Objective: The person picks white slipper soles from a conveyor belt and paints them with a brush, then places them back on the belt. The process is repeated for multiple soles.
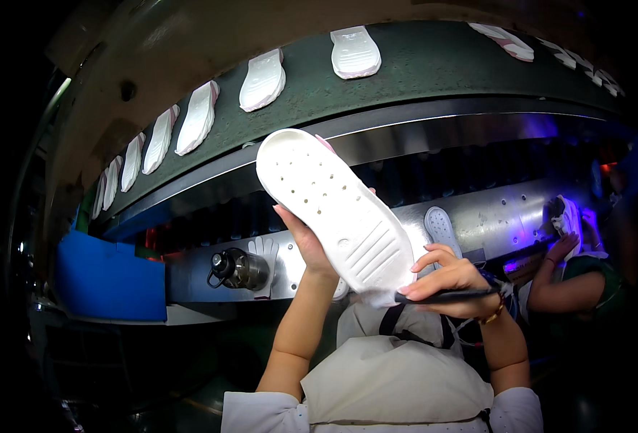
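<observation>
While left hand point(306, 242) grips white sole point(333, 206) from behind, fingers hidden; right hand point(445, 278) clenches dark tool point(445, 294).

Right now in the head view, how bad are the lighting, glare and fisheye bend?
Head view: corners and rim are black. The white sole in the left hand is bright and nearly blown out. Glare streaks the steel rail. The conveyor belt bows into an arc from distortion. The right hand with a dark brush stays sharp. The co-worker's hand at right is dim.
</observation>
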Motion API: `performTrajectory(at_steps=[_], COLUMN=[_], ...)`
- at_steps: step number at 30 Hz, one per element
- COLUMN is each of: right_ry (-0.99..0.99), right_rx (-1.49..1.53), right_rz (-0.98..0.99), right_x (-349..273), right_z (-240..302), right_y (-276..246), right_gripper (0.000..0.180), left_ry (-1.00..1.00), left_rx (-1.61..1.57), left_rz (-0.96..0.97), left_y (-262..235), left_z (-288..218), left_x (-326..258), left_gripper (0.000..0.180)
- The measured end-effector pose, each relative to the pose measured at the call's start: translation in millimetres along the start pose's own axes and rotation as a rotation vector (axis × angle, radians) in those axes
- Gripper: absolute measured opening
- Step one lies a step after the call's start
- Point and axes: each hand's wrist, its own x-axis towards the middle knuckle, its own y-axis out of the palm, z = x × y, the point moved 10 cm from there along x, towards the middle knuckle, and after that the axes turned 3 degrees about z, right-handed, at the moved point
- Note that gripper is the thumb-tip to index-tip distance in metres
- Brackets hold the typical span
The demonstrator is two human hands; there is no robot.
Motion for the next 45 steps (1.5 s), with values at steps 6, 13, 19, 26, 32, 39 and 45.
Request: performTrajectory(at_steps=[6, 13, 19, 26, 32, 39, 45], right_ry=[0.159, 0.136, -0.036, 0.026, 0.079, 0.023, -0.024], right_rx=[0.573, 0.357, 0.263, 0.163, 0.103, 0.109, 0.009], right_rz=[-0.271, -0.366, -0.211, 0.140, 0.134, 0.179, 0.371], right_x=[-6.5, 1.7, 10.1, 24.8, 25.4, 18.1, 12.6], right_z=[-40.5, -17.7, 5.1, 4.0, -9.1, 1.8, 20.3], right_y=[-20.7, -3.5, -5.7, -4.2, -6.6, -12.2, 0.2], right_gripper=[0.019, 0.019, 0.021, 0.016, 0.017, 0.016, 0.018], left_ry=[-0.121, -0.172, -0.152, -0.247, -0.488, -0.829, -1.006], left_rx=[-0.331, 0.129, 0.101, 0.190, 0.257, 0.336, 0.462], left_rz=[-0.016, 0.132, -0.030, 0.042, 0.100, 0.064, -0.049], left_y=[7.1, 17.9, -3.7, 4.3, 15.8, 8.0, 2.4], left_z=[0.3, 32.8, 23.4, 22.8, 40.0, 57.0, 56.3], left_x=[3.7, -32.5, -28.4, -28.0, -33.7, -43.0, -49.6], left_gripper=[0.081, 0.082, 0.071, 0.060, 0.063, 0.051, 0.048])
